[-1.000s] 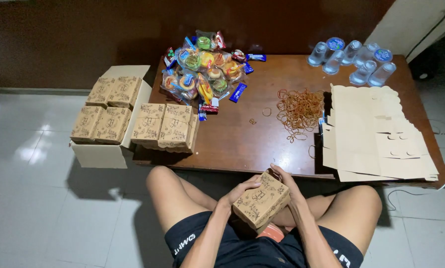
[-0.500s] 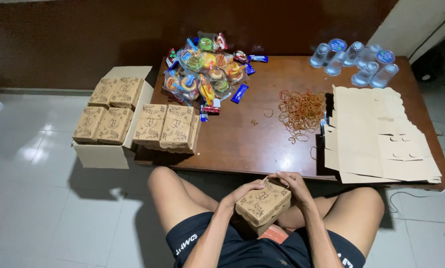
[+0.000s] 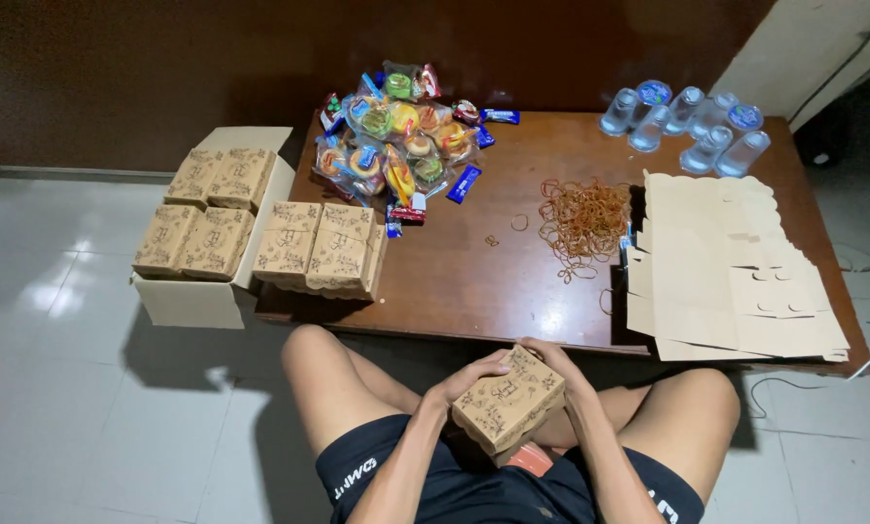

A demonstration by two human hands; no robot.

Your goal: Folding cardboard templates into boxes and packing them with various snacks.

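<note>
Box (image 3: 508, 400), patterned brown cardboard, sits over your lap below the desk (image 3: 513, 281) edge; left hand (image 3: 466, 378) and right hand (image 3: 556, 364) clasp it. Underside and fingertips hidden.

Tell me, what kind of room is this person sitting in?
Probably a room in a home, used for packing snack boxes. The person sits on a white tiled floor at a low wooden table, both hands around a small patterned box, with wrapped snacks and flat cardboard on top.
</note>
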